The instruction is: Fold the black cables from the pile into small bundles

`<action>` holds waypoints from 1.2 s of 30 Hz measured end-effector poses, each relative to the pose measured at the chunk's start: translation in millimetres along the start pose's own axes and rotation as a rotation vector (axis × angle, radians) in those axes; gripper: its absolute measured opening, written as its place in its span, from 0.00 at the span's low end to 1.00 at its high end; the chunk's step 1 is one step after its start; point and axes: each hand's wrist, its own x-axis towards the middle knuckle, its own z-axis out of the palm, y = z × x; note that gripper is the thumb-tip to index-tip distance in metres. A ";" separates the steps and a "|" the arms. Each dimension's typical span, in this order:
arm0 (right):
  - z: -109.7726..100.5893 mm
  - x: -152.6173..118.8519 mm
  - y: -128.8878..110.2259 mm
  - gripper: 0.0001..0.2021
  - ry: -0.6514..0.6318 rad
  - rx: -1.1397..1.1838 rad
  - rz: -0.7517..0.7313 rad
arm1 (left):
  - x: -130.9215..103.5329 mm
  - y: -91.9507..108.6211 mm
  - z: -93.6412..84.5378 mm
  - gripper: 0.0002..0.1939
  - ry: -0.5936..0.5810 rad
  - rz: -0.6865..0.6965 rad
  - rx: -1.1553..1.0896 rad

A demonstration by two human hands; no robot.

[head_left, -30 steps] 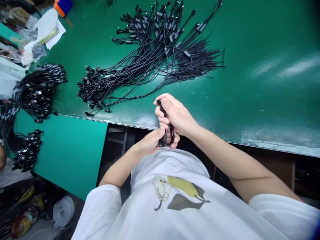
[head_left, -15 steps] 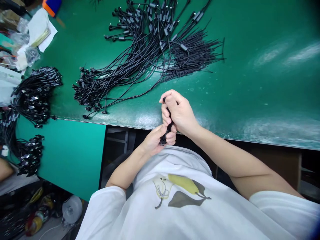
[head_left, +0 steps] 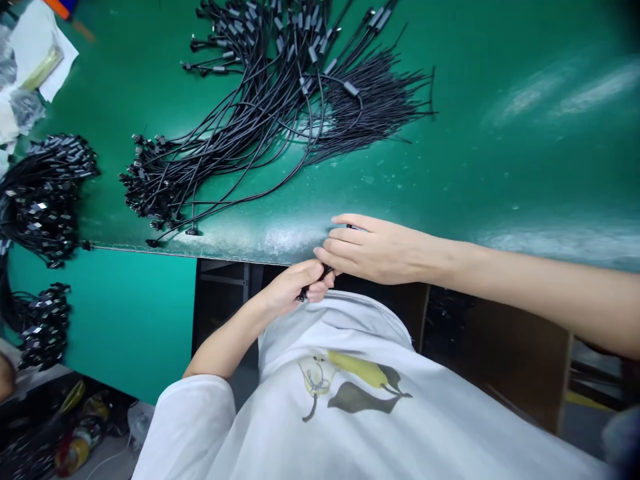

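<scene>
Just in front of my shirt, at the table's near edge, my left hand (head_left: 296, 285) is closed around a small black cable bundle (head_left: 301, 295), mostly hidden by the fingers. Above and to the right, my right hand (head_left: 367, 248) is palm down with its fingers curled over the bundle's other end, of which a dark bit shows between the fingers. The hands touch or nearly touch. Beyond them on the green table (head_left: 475, 173) lies a large spread of black cables (head_left: 240, 127) with grey sleeves and connectors, next to a pile of thin black ties (head_left: 370, 107).
Bundled black cables (head_left: 45, 200) lie at the left table edge, with more cables (head_left: 47, 327) on the lower green surface (head_left: 130, 320). Papers (head_left: 37, 40) and plastic bags are at the upper left. Part of another person's arm (head_left: 6, 377) shows at the lower left.
My right hand has turned from a raised fist to palm down, its forearm swinging outward to the right. My left hand has shifted slightly left. The view has moved a little to the right.
</scene>
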 end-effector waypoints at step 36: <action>-37.3 -62.3 162.0 0.13 0.138 -0.131 1.432 | 14.6 25.4 -3.6 0.22 0.219 0.259 0.044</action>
